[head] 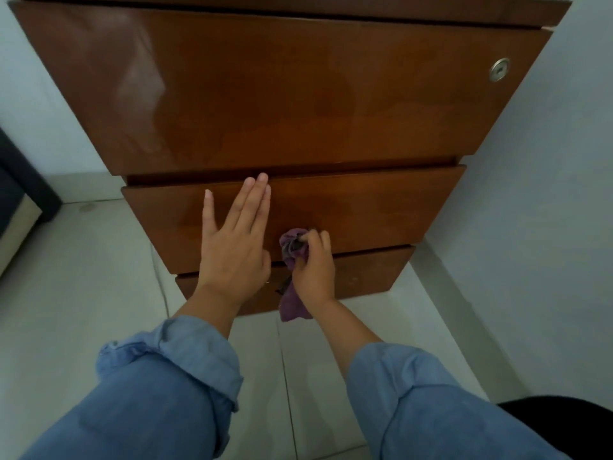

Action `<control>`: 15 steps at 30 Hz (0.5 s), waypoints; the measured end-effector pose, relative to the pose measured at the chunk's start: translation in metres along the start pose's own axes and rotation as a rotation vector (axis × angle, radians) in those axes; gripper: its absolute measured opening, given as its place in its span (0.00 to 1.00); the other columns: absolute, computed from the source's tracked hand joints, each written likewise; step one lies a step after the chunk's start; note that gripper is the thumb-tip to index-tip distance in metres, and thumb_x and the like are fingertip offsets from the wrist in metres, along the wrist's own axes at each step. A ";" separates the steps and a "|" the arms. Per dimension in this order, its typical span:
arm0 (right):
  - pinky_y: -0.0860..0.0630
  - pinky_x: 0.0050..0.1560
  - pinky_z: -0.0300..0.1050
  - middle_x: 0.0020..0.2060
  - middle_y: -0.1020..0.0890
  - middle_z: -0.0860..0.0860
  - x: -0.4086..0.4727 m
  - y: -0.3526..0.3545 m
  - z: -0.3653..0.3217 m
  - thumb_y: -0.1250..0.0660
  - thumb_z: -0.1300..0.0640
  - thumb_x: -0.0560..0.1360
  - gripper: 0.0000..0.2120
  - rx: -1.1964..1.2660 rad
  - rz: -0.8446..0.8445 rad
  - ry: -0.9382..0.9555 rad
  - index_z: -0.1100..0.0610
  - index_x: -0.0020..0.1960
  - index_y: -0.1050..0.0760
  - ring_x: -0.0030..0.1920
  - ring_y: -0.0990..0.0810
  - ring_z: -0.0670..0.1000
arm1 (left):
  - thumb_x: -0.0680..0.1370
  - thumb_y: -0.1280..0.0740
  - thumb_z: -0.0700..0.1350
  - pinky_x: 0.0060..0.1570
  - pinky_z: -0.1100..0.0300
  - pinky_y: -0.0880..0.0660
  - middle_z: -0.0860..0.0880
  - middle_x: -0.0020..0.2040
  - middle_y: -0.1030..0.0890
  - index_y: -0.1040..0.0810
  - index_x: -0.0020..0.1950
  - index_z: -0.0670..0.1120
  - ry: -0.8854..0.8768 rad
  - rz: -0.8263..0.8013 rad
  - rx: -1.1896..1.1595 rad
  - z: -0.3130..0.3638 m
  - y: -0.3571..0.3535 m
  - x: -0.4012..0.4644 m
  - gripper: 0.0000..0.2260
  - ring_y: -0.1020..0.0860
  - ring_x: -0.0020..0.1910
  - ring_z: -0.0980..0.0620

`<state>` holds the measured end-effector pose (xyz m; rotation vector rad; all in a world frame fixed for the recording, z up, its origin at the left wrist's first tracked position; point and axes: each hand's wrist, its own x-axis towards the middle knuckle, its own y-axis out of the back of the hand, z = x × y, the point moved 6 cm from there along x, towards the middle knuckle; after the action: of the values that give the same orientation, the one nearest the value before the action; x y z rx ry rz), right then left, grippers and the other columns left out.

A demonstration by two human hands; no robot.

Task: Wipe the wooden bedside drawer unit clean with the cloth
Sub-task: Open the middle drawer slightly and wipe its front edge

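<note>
While the glossy brown wooden bedside drawer unit [292, 94] fills the upper part of the head view, both hands are at its middle drawer front [365, 207], which serves as the landmark here. The left hand [234, 242] lies flat on the left half of that drawer front, fingers straight and together, thumb spread out to the side, the fingertips reaching the drawer's top edge. The right hand [313, 267] is just beside it, at the lower middle of the same drawer front, its fingers curled tightly round a crumpled purple cloth [293, 249]. The bunched top of the cloth presses against the wood near the drawer's bottom edge, and a loose tail of it hangs down below the hand, in front of the bottom drawer [365, 270].

Above the middle drawer front sits the tall top drawer, carrying a small round silver lock [499, 69] near its upper right corner. Below it, pale grey floor tiles [83, 293] spread under the unit. Right of it is a light blue-grey wall [547, 194]. Both forearms wear rolled-up blue denim sleeves [172, 376]. Far left of the drawer front, a dark piece of furniture [20, 190] shows at the frame edge.
</note>
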<state>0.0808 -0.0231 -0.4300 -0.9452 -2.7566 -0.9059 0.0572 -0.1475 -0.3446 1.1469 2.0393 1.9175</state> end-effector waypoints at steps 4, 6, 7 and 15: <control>0.32 0.51 0.32 0.55 0.27 0.50 0.003 0.026 0.013 0.39 0.71 0.73 0.17 0.156 0.024 -0.112 0.56 0.57 0.27 0.53 0.27 0.46 | 0.69 0.37 0.46 0.72 0.38 0.63 0.44 0.80 0.53 0.52 0.78 0.41 -0.013 -0.016 -0.010 0.009 0.001 -0.004 0.41 0.55 0.79 0.48; 0.28 0.54 0.39 0.55 0.24 0.51 0.004 0.049 0.027 0.38 0.70 0.74 0.18 0.305 0.163 -0.233 0.54 0.60 0.28 0.54 0.25 0.48 | 0.70 0.37 0.46 0.73 0.39 0.61 0.44 0.80 0.55 0.54 0.79 0.42 -0.084 -0.049 -0.014 0.023 -0.004 -0.010 0.41 0.57 0.78 0.47; 0.26 0.55 0.44 0.54 0.23 0.51 0.005 0.062 0.040 0.38 0.69 0.74 0.19 0.348 0.244 -0.293 0.53 0.61 0.29 0.54 0.24 0.50 | 0.71 0.38 0.46 0.74 0.39 0.61 0.44 0.79 0.57 0.57 0.78 0.42 -0.135 -0.085 -0.017 0.030 -0.009 -0.014 0.41 0.58 0.78 0.48; 0.32 0.28 0.35 0.36 0.31 0.54 0.048 0.163 0.111 0.51 0.75 0.76 0.19 0.521 0.653 -0.352 0.52 0.45 0.32 0.23 0.29 0.43 | 0.79 0.47 0.51 0.69 0.35 0.69 0.42 0.73 0.74 0.70 0.75 0.41 -0.316 -0.508 0.309 0.042 -0.072 -0.047 0.37 0.69 0.75 0.44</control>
<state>0.1491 0.1683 -0.4256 -1.8241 -2.4111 0.0818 0.0822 -0.1341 -0.4364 0.8029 2.2123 1.1432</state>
